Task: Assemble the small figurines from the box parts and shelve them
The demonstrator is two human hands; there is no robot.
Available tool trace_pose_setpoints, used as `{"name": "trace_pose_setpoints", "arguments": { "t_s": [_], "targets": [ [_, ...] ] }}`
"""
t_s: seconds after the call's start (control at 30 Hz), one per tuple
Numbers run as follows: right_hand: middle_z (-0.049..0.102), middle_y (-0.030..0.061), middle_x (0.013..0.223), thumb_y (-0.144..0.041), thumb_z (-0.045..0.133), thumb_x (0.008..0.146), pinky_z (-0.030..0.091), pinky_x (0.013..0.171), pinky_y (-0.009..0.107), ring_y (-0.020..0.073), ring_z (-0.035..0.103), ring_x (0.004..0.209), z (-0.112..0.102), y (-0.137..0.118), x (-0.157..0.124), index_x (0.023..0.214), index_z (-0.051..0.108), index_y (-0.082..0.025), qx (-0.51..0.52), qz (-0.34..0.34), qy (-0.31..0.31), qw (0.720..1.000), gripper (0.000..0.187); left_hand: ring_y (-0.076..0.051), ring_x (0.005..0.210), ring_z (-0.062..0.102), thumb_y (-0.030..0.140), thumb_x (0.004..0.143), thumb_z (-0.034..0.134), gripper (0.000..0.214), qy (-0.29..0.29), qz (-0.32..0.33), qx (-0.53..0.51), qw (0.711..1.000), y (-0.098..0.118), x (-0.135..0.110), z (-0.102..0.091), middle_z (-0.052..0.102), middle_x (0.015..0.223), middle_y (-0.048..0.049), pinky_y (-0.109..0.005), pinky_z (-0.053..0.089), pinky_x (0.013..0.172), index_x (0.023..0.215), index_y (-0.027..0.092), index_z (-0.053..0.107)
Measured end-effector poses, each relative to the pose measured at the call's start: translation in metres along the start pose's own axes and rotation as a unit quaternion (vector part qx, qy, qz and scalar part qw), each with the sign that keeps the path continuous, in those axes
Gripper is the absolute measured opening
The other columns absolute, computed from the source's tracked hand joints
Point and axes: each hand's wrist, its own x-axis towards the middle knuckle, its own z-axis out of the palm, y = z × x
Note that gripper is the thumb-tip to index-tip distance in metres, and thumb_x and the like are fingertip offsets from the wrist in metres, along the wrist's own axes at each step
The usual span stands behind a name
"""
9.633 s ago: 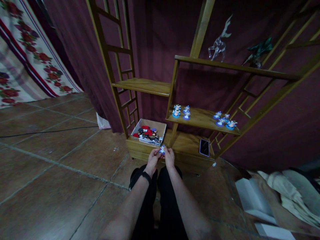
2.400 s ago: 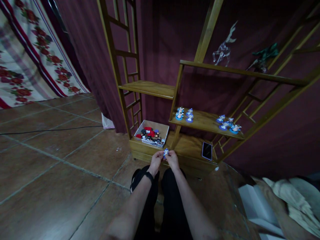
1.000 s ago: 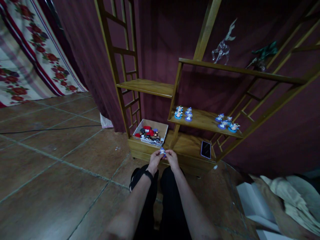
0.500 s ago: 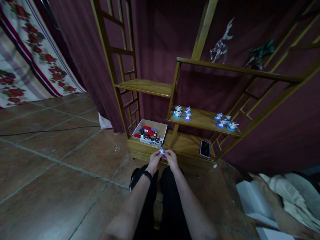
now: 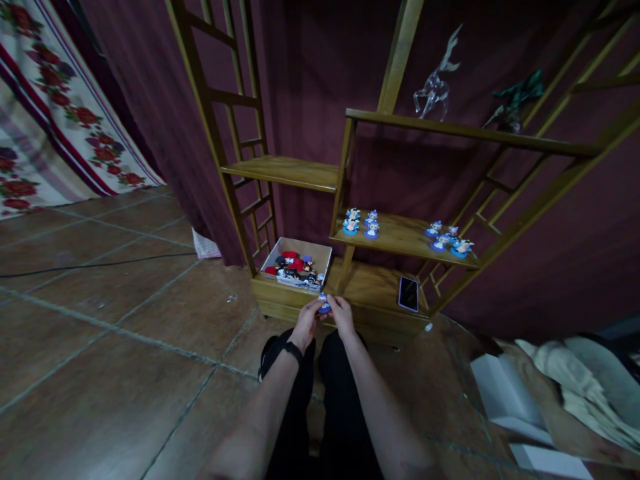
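Note:
Between both hands is a small purple-and-white figurine point(image 5: 324, 305) on a purple base, held in front of the shelf unit's lower edge. My left hand point(image 5: 309, 316) closes on its left side, a dark band around that wrist. Fingers of my right hand point(image 5: 341, 312) pinch it from the right. Just beyond the hands sits an open cardboard box point(image 5: 320, 259) with several red, black and white figurines point(image 5: 296, 263) jumbled inside. Similar figurines stand on the middle shelf point(image 5: 400, 233): a left group point(image 5: 371, 229) and a right group point(image 5: 440, 242), in purple and blue.
A phone point(image 5: 409, 294) lies on the lower shelf at the right. Higher up stand a clear glass deer-like ornament point(image 5: 434, 90) and a dark green ornament point(image 5: 517, 100). White boxes point(image 5: 507, 393) rest on the floor at right. A black cable point(image 5: 100, 265) crosses the tiles at left.
The figurine has turned slightly between my fingers, its base now facing more toward me. The camera view has shifted a little; the shelf things stay in place.

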Motion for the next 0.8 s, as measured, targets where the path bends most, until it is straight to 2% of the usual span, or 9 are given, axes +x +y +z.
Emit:
{"name": "trace_pose_setpoints", "arguments": {
  "t_s": [0.17, 0.33, 0.53, 0.8],
  "targets": [
    [0.064, 0.0006, 0.073, -0.053, 0.056, 0.067, 0.047, 0.054, 0.022, 0.0139, 0.059, 0.066, 0.001, -0.005, -0.002, 0.074, 0.062, -0.019, 0.018, 0.009, 0.002, 1.0, 0.036, -0.012, 0.063, 0.059, 0.04, 0.062, 0.072, 0.038, -0.005, 0.011, -0.004, 1.0, -0.001, -0.001, 0.001, 0.067, 0.077, -0.0086, -0.021, 0.043, 0.056, 0.086, 0.011, 0.068],
    [0.064, 0.0003, 0.072, -0.055, 0.055, 0.067, 0.047, 0.054, 0.022, 0.013, 0.057, 0.064, 0.0, -0.012, -0.006, 0.077, 0.063, -0.019, 0.028, 0.004, -0.01, 1.0, 0.037, -0.01, 0.062, 0.057, 0.034, 0.057, 0.077, 0.036, -0.008, 0.029, 0.002, 1.0, -0.003, 0.0, 0.0, 0.067, 0.076, -0.0058, -0.019, 0.041, 0.056, 0.086, 0.013, 0.069],
    [0.064, 0.0001, 0.071, -0.055, 0.057, 0.064, 0.046, 0.054, 0.021, 0.0127, 0.056, 0.063, -0.001, -0.014, -0.007, 0.076, 0.064, -0.019, 0.032, 0.007, -0.01, 0.999, 0.039, -0.012, 0.073, 0.06, 0.031, 0.056, 0.078, 0.04, -0.029, 0.038, 0.012, 0.999, -0.006, 0.003, -0.001, 0.068, 0.089, -0.0072, -0.021, 0.044, 0.064, 0.091, 0.015, 0.07],
    [0.063, -0.0014, 0.073, -0.045, 0.058, 0.064, 0.046, 0.053, 0.021, 0.013, 0.057, 0.066, -0.003, -0.016, -0.005, 0.073, 0.061, -0.02, 0.089, 0.063, -0.027, 0.994, 0.026, -0.014, 0.075, 0.061, 0.027, 0.054, 0.079, 0.045, -0.029, 0.031, 0.007, 0.999, -0.008, 0.005, -0.002, 0.069, 0.093, -0.0079, -0.023, 0.046, 0.066, 0.097, 0.018, 0.07]
  ]
}}
